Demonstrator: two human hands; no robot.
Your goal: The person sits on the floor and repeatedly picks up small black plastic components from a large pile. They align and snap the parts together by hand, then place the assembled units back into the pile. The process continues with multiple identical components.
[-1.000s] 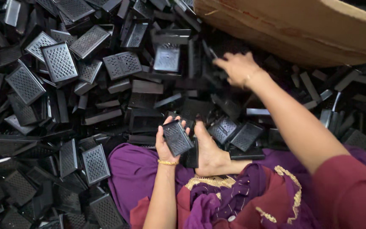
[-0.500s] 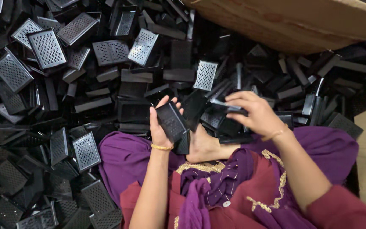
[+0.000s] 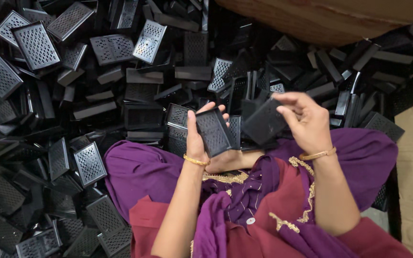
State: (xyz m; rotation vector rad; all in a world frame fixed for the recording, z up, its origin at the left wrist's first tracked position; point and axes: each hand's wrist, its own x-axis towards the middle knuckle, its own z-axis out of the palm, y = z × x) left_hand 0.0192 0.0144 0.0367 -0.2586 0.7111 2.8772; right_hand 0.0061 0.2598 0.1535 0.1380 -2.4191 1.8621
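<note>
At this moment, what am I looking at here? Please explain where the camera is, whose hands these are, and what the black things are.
There is no machine. The camera sits on a person's head and looks down at that person's own lap and hands. The left hand holds one black perforated rectangular piece. The right hand holds a second black piece beside it. All around lies a large pile of similar black perforated pieces. The person sits among them in purple and maroon clothing, with a gold bangle on the left wrist. A brown cardboard box is at the top.
</note>
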